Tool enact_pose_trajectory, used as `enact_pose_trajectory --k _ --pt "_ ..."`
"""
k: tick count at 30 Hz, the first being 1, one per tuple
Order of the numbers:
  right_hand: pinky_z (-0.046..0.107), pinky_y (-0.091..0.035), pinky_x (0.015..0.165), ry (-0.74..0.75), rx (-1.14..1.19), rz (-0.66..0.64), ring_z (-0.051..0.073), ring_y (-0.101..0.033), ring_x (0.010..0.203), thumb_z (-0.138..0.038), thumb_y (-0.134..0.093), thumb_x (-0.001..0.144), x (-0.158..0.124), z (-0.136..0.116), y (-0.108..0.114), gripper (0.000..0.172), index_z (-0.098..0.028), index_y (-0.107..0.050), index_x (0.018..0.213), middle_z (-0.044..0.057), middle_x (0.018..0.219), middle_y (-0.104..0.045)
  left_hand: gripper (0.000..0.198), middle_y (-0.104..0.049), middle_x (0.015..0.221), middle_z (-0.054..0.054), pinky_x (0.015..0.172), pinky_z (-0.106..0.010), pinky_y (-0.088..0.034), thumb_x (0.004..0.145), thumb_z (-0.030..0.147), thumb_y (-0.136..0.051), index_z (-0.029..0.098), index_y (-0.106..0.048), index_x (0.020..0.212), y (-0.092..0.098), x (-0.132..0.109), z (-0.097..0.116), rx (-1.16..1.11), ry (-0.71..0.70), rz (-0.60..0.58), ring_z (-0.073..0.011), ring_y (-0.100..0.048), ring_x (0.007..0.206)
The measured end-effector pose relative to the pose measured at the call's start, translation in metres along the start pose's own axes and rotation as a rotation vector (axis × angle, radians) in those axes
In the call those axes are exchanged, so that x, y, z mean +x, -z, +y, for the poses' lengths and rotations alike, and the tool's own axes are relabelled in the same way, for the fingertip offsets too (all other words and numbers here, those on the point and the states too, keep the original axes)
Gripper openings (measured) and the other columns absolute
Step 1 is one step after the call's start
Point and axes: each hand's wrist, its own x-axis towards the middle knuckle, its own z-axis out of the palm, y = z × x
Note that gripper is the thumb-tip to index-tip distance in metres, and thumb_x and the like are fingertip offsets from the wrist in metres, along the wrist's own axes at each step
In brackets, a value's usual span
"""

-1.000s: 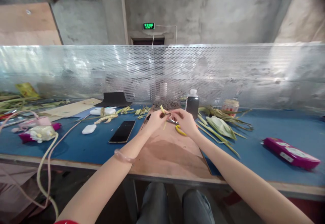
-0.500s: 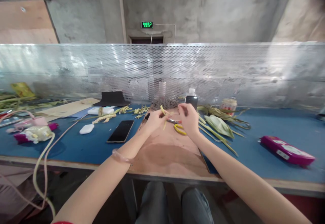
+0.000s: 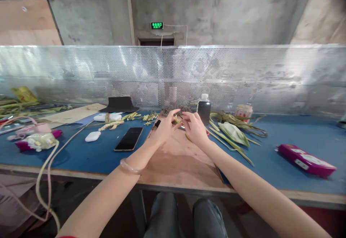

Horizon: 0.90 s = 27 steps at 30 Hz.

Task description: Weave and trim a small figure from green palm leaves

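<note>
Strip between my two hands over the board

Head view: I'm at a blue table (image 3: 275,158) with a wood board (image 3: 181,169) in front of me. Left of board: phone (image 3: 129,139), white case (image 3: 92,136), plant scraps (image 3: 112,125), pale cables (image 3: 54,180). Right: stalks (image 3: 232,148), broad leaf (image 3: 234,133), jar (image 3: 244,112), purple pack (image 3: 306,160). Behind my hands: grey coil (image 3: 186,110), dark bottle (image 3: 204,111) with white cap, then perforated metal screen (image 3: 243,72). Yellow handle (image 3: 187,136) is mostly blocked by my right hand.

Writing: green sign (image 3: 157,25) reads EXIT, Chinese characters above. Jar has red print, pack has white patches; neither legible.

Pose: both arms reach forward, hands facing each other above the board's far part. Yellowish strip (image 3: 177,118) sits between them, partly hidden. My left hand (image 3: 166,126) has thumb and index apart around it; can't tell if anything clamps it. My right hand (image 3: 196,128) is bent, tips near the strip; can't tell whether they pinch it. Bracelet (image 3: 131,167) on left forearm.
</note>
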Motion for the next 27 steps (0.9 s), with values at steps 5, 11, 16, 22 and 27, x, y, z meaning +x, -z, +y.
enact_pose_trajectory --k 5,11,16,22,27 --pt "0.040 -0.046 0.081 -0.010 0.025 -0.011 0.025 -0.052 0.094 -0.019 -0.040 0.088 0.000 -0.002 0.001 0.037 -0.018 -0.045 0.125 0.008 0.087 -0.064 0.057 -0.061 0.074 0.000 0.073 -0.028 -0.043 0.074 0.028 -0.064 0.023 -0.046 0.128 0.002 -0.002 0.004 0.009 -0.007 0.016 -0.0142 -0.054 0.064" --pt "0.041 -0.043 0.084 0.048 -0.027 -0.083 0.025 -0.050 0.089 -0.017 -0.037 0.089 0.002 -0.001 0.003 0.038 -0.020 -0.046 0.126 0.007 0.095 -0.067 0.017 -0.064 0.094 -0.004 0.075 -0.029 -0.044 0.076 0.032 -0.062 0.021 -0.062 0.089 -0.001 0.000 0.003 0.030 -0.018 0.003 -0.0187 -0.058 0.082" --pt "0.039 -0.043 0.083 0.058 -0.075 -0.095 0.024 -0.051 0.086 -0.020 -0.038 0.090 0.002 0.003 0.001 0.038 -0.023 -0.048 0.127 0.006 0.091 -0.067 0.018 -0.065 0.081 -0.003 0.068 -0.027 -0.043 0.076 0.036 -0.061 0.020 -0.061 0.083 -0.001 0.002 -0.003 0.098 -0.016 0.022 -0.0174 -0.058 0.073" --pt "0.040 -0.043 0.084 0.008 -0.013 -0.053 0.024 -0.053 0.089 -0.022 -0.042 0.089 0.004 0.000 0.003 0.034 -0.022 -0.053 0.121 0.006 0.091 -0.067 0.023 -0.065 0.074 -0.003 0.069 -0.029 -0.044 0.070 0.036 -0.068 0.018 -0.061 0.081 -0.003 0.007 -0.009 -0.047 0.072 0.060 -0.0187 -0.061 0.071" --pt "0.037 -0.044 0.084 -0.056 0.072 -0.033 0.023 -0.056 0.092 -0.022 -0.043 0.088 0.003 0.002 0.001 0.032 -0.022 -0.053 0.118 0.005 0.090 -0.068 0.027 -0.067 0.076 -0.006 0.072 -0.033 -0.047 0.064 0.033 -0.072 0.015 -0.060 0.081 -0.005 0.010 -0.013 -0.182 0.150 0.060 -0.0204 -0.063 0.074"
